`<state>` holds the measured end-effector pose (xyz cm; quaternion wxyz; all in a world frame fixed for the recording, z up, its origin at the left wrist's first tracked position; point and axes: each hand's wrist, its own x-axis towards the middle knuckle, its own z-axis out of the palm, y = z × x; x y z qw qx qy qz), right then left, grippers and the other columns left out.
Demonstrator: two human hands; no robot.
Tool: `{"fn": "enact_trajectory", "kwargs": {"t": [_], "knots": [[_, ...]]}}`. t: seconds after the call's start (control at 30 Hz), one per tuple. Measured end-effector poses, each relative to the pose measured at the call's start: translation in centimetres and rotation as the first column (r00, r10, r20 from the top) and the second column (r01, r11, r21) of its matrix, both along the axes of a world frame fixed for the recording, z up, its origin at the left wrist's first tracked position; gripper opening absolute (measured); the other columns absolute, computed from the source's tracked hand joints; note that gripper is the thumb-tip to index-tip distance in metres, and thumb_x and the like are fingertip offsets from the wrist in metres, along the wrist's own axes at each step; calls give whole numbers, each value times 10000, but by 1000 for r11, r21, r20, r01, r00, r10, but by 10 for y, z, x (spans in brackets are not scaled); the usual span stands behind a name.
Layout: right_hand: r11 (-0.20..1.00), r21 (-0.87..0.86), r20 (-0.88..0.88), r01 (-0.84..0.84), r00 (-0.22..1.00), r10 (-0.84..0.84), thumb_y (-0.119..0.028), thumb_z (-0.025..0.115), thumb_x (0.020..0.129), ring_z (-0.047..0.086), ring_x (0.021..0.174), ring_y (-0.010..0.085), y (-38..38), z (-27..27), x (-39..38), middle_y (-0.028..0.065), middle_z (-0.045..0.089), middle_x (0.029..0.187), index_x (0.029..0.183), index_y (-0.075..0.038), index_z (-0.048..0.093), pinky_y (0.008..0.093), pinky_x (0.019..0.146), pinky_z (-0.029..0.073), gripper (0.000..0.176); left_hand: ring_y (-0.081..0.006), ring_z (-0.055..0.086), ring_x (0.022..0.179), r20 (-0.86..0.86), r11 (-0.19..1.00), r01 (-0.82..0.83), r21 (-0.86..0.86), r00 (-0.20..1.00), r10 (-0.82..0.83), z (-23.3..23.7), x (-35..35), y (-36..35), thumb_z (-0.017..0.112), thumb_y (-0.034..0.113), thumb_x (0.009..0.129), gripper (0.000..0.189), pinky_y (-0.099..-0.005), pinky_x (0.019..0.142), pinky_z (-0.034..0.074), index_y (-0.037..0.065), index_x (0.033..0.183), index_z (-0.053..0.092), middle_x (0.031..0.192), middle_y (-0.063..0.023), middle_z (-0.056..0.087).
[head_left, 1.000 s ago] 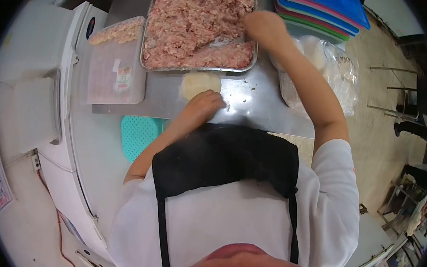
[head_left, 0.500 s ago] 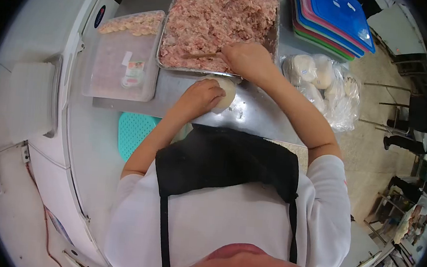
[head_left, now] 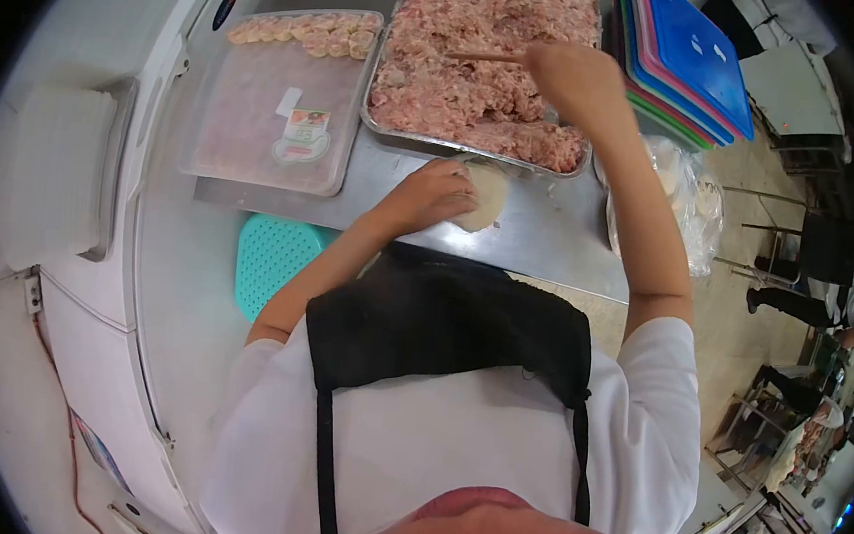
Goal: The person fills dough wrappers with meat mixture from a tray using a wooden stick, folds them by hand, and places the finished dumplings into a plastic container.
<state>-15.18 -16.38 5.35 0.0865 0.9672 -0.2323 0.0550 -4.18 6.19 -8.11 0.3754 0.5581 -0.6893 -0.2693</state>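
My left hand (head_left: 431, 195) is closed on a round pale dough wrapper (head_left: 488, 198), fingers on its left edge, low over the metal table just in front of a meat tray. That metal tray (head_left: 453, 150) is filled with pink minced meat (head_left: 487, 16). Above the tray's right half, my right hand (head_left: 577, 86) grips a thin wooden stick (head_left: 486, 57), which points left across the meat. Its far end lies over the mince.
Left of the tray stands a clear plastic box (head_left: 243, 117) with rows of dumplings (head_left: 350, 38) at its far end. Stacked coloured lids (head_left: 689, 57) and bagged wrappers (head_left: 693, 203) sit to the right. Below the table is a turquoise perforated stool (head_left: 272, 260). A person (head_left: 815, 308) is farther right.
My right hand with the stick has moved up and right, farther over the meat. The left hand still holds the wrapper near the tray's front edge. The whole view has shifted slightly.
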Motion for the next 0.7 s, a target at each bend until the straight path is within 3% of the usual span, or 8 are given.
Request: {"fn": "enact_trajectory", "kwargs": {"t": [0.1,0.2,0.3,0.4,0.43,0.57,0.63,0.7], "knots": [[995,-11,-15,-99,995,99,-230,513,876,674,753,311,19,-29,49,124,682,809,828,-103,678,455,615,522,213,-261,574,979,35,996,-60,-64,997,63,-4,2,1,643,203,858,184,-354,862,452,54,966,630,1006,-100,600],[980,5,-26,-198,980,198,-210,528,847,674,731,315,34,-55,67,131,678,786,815,-102,672,454,592,521,183,-192,581,990,-313,946,-127,297,923,223,18,9,9,608,188,901,171,-316,858,452,53,1005,602,1000,-75,617],[976,107,56,-192,981,187,-196,555,808,670,681,317,47,-48,49,142,669,734,767,-97,668,447,567,524,156,-141,564,1005,-341,923,-226,313,880,331,23,26,20,582,162,921,205,-285,879,442,45,1089,593,1047,-56,633],[970,183,105,-160,984,142,-267,541,865,653,667,331,56,-64,38,139,660,733,768,-91,646,455,581,513,226,-117,582,966,-577,926,-162,342,741,343,5,47,40,549,163,933,231,-279,878,455,15,1093,625,1015,-59,656],[958,230,123,-169,982,144,-299,534,889,641,652,336,62,-59,34,135,654,734,770,-89,634,458,580,504,261,-121,582,986,-536,949,-134,286,798,274,3,56,43,520,177,953,276,-263,899,443,20,1159,615,1073,-65,649],[936,323,18,-140,990,142,-348,523,919,625,653,353,71,-59,23,139,640,742,780,-82,619,473,585,486,315,-115,583,974,-703,893,-218,393,555,445,0,61,51,500,196,967,270,-251,891,439,5,1116,621,1043,-50,648],[918,374,69,-134,991,117,-375,497,926,638,684,342,74,-64,17,134,654,748,786,-96,639,469,608,499,343,-109,584,964,-748,863,-261,433,429,506,-8,61,48,502,206,968,271,-250,889,438,1,1100,620,1027,-43,649],[895,428,116,-126,990,83,-392,491,926,644,709,331,71,-70,14,126,662,762,788,-103,649,460,621,507,358,-108,586,954,-771,863,-287,415,393,501,-14,60,44,518,207,960,256,-257,874,448,9,1087,619,1018,-44,648]]}}
